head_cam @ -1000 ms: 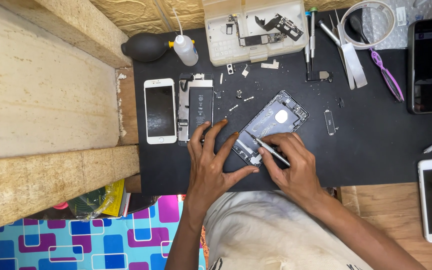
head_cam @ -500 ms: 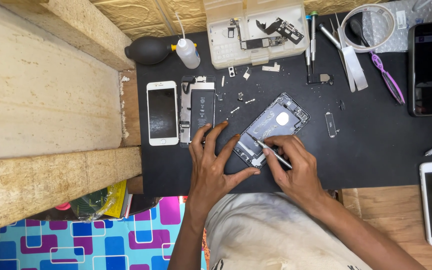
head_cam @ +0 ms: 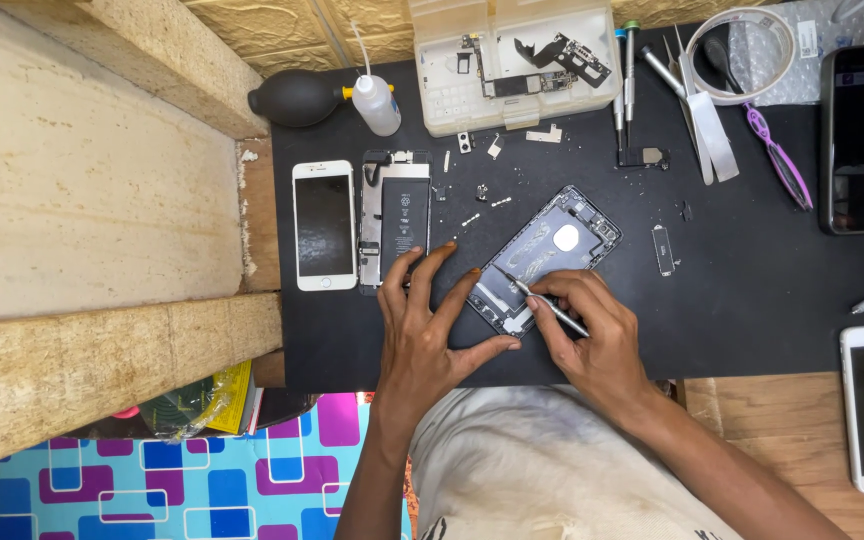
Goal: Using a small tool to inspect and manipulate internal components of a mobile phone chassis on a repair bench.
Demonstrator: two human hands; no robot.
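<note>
Tweezers (head_cam: 544,301) sit pinched in the right hand (head_cam: 597,335), tips on the lower end of the opened phone shell (head_cam: 544,258), which lies tilted mid-mat. Left hand (head_cam: 430,330) holds nothing, fingers spread flat, steadying the shell's corner. Just left lie a battery (head_cam: 396,220) and white screen (head_cam: 323,224) on the black mat (head_cam: 752,300)

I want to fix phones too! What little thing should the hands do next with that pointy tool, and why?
Probably ease the tool tip a bit deeper into the lower corner of the open phone. The right hand holds it like a pen, tip already inside the shell, while the left hand presses flat at the phone's edge to steady it.
</note>
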